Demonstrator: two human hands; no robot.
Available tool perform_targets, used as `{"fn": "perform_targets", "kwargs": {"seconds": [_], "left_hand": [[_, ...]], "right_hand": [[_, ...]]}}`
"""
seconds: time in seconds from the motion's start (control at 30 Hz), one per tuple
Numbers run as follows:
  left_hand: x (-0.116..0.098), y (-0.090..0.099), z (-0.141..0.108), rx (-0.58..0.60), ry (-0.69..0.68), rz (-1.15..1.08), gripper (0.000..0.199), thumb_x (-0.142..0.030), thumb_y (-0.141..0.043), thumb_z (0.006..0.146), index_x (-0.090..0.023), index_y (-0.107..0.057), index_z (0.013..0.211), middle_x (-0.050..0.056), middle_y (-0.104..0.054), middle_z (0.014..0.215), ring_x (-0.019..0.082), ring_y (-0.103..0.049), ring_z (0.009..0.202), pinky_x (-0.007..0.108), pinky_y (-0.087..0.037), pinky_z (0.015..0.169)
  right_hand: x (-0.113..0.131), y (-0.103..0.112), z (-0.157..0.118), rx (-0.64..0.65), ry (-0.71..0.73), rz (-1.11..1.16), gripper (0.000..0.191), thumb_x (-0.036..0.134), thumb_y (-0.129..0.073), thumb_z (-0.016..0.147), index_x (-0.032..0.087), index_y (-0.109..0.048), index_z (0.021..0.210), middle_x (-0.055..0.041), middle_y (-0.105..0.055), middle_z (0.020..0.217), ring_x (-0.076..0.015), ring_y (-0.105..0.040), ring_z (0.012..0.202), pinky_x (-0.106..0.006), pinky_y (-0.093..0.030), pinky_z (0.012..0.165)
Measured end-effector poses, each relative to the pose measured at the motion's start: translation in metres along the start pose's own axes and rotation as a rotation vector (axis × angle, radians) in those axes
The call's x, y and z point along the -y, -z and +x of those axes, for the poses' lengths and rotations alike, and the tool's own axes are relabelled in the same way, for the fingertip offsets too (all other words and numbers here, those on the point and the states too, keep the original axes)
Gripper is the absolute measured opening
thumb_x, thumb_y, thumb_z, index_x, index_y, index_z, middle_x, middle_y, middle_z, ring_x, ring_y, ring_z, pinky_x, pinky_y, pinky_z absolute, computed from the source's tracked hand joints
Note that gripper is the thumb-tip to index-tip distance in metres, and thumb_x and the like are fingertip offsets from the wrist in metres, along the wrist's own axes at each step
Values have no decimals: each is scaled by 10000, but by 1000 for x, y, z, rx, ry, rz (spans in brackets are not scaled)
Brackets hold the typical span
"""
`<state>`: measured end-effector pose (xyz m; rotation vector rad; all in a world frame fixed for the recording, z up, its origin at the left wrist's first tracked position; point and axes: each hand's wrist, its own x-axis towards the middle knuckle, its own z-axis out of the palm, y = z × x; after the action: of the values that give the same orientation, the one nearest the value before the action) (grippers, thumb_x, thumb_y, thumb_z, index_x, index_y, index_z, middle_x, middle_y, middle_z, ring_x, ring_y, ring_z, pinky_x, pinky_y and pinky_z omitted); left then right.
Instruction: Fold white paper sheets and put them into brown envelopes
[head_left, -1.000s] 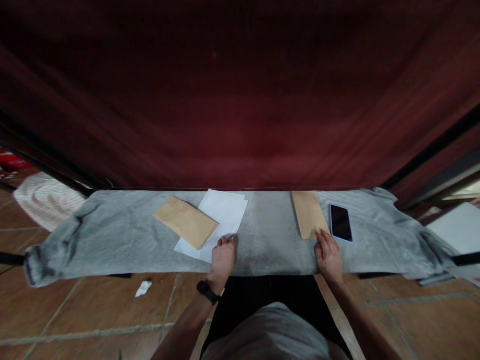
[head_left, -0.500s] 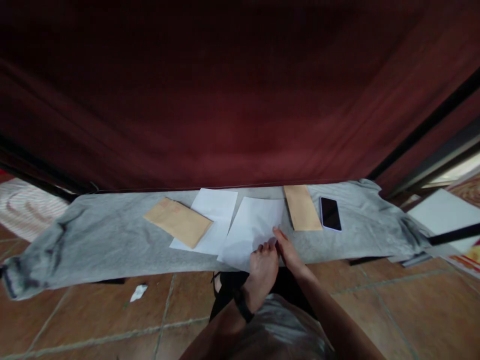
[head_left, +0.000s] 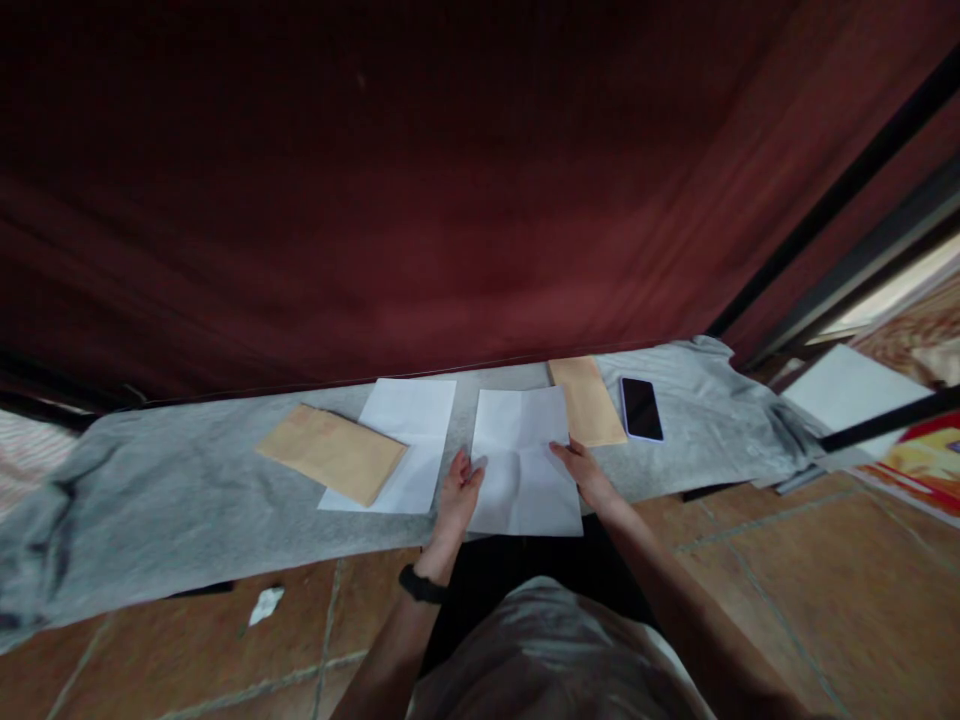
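Observation:
A white sheet of paper [head_left: 525,480], with a crease down its length and another across, lies in front of me on the grey cloth [head_left: 210,460]. My right hand [head_left: 589,474] grips its right edge, thumb on top and fingers partly hidden below. At the left edge is my left hand [head_left: 456,495], fingers loosely curled and apart from the thumb, which reaches the paper's edge. Left of that hand rests a second white sheet [head_left: 420,420], partly covered by a tan envelope [head_left: 334,452]. Another tan envelope [head_left: 589,400] lies just beyond my right hand.
A smartphone [head_left: 642,408] sits right of the second envelope. Dark red fabric [head_left: 450,220] rises behind the narrow cloth-covered surface. On the tiled floor [head_left: 390,600] lies a crumpled white scrap [head_left: 266,604]. A white board [head_left: 855,400] and a black bar are at the far right.
My hands were together at the sheet's near edge; now they are apart at its two sides. The sheet has been straightened, and its creases show. My view has shifted slightly.

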<state>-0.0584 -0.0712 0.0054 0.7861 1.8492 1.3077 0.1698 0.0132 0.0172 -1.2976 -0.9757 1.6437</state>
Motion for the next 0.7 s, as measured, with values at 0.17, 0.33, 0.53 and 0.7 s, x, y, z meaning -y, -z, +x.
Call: {"fn": "perform_targets", "kwargs": {"seconds": [0.17, 0.33, 0.53, 0.7], "left_hand": [[-17, -3, 14, 0, 159, -164, 465, -295, -775, 715, -173, -654, 1147, 27, -723, 903, 179, -687, 859, 305, -511, 820], [-29, -3, 18, 96, 226, -210, 364, -327, -806, 651, -158, -702, 956, 20, -714, 759, 152, -663, 681, 248, -462, 617], [-46, -10, 5, 248, 318, -496, 348, -392, -796, 697, -169, -711, 950, 71, -773, 941, 207, -720, 824, 303, -546, 703], [-62, -2, -2, 393, 394, -482, 362, -399, -836, 665, -143, -711, 888, 92, -768, 815, 265, -734, 784, 367, -570, 704]], "right_hand": [[9, 3, -6, 17, -23, 37, 303, 415, -785, 636, 207, -701, 840, -56, -768, 757, -241, -695, 654, -336, -550, 625], [29, 12, -20, 110, -87, 114, 252, 341, -768, 672, 209, -705, 877, -61, -770, 766, -243, -690, 626, -345, -549, 592], [54, 10, -37, 128, -130, 149, 193, 312, -772, 660, 205, -676, 789, -31, -741, 696, -197, -652, 570, -297, -523, 557], [66, 10, -46, 146, -108, 177, 247, 320, -818, 645, 194, -702, 821, -24, -749, 716, -188, -653, 570, -286, -504, 556]]}}
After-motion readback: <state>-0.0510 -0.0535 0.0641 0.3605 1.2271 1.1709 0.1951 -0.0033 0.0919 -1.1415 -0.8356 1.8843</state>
